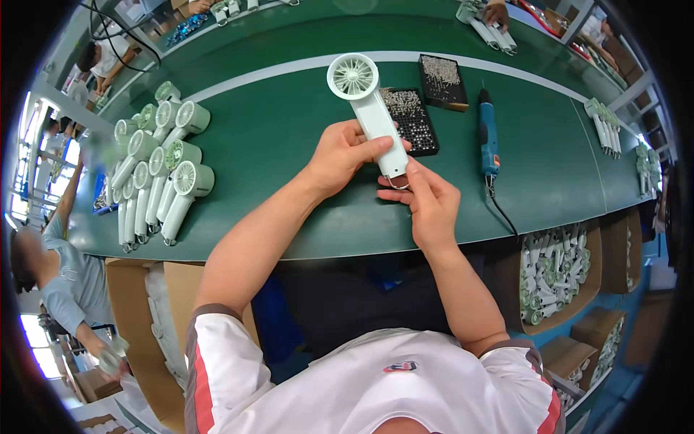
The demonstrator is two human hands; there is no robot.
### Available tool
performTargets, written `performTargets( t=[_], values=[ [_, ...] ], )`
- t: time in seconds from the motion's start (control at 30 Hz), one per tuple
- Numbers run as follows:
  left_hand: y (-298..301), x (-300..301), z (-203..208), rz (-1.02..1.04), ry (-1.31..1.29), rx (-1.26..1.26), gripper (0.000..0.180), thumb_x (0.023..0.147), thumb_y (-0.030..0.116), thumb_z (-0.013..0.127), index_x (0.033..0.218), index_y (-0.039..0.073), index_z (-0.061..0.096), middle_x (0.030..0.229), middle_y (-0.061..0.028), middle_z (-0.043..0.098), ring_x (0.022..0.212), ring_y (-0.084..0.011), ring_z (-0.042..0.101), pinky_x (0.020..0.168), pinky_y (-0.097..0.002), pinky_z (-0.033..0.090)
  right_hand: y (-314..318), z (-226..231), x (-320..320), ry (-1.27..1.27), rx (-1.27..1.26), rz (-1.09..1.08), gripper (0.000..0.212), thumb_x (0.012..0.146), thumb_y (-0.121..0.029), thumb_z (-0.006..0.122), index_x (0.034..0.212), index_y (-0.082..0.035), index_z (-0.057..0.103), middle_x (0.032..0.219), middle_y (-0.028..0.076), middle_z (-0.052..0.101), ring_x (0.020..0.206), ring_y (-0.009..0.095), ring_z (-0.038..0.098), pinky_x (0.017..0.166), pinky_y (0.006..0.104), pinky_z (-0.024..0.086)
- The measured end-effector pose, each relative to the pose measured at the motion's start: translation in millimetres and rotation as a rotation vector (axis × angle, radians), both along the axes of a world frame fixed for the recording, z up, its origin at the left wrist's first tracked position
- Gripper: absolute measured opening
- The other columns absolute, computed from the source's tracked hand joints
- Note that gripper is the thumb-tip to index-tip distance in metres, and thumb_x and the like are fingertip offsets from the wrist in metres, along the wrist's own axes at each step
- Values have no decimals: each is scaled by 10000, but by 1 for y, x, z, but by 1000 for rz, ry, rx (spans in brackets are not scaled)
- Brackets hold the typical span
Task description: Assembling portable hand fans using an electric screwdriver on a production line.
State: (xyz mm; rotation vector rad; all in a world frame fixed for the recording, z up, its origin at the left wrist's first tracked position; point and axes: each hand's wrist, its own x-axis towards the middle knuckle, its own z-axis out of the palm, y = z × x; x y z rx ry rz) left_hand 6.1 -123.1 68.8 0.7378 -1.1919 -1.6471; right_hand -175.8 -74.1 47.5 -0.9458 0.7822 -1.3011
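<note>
A pale green handheld fan (376, 123) is held over the green workbench, its round grille away from me and its handle end toward me. My left hand (345, 155) is closed round the handle, thumb on top. At the handle's lower end, where a small metal loop hangs, my right hand (432, 202) pinches with thumb and fingers. Just beyond the fan lies a black tray of screws (412, 119), partly hidden by it. A second tray of small screws (442, 81) sits farther back. To the right rests a blue electric screwdriver (489, 134) with its cord.
Several similar fans (155, 170) are piled on the bench at left. More fans (606, 126) lie at the far right. A box of fan parts (555, 271) stands below the bench edge at right, an open carton (141, 325) at left. Other people (61, 267) work nearby.
</note>
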Motion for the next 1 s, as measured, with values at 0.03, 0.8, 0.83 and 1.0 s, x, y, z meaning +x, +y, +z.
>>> performTargets(
  t=[0.03,0.8,0.83,1.0],
  values=[
    [1,-1,-1,27,34,-14,407,997,150,680,1303,-92,561,1177,-208,719,1079,-264,711,977,-406,568,-1,2,0,-2,21,10,353,1070,-95,552,1343,125,593,1125,203,708,962,281,737,803,379,659],
    [-6,25,34,341,-100,158,332,1004,160,639,1209,-98,603,1144,-203,719,1019,-276,724,905,-419,581,-92,74,-143,1433,-1198,-303,377,901,70,595,1261,-3,681,1217,184,685,1126,344,672,931,423,562],
    [-13,28,30,358,-176,169,331,996,154,643,1189,-113,628,1136,-199,721,1012,-277,729,886,-418,582,-107,70,-157,1568,-1240,-251,431,890,56,579,1309,-14,653,1280,192,658,1206,355,631,1008,445,520],
    [-46,10,10,360,-170,281,325,973,142,667,1219,-69,639,1101,-176,717,988,-293,722,837,-443,576,-144,47,-179,1840,-1393,113,528,906,-32,525,1433,-39,557,1458,201,559,1421,362,486,1205,504,371]
  ],
)
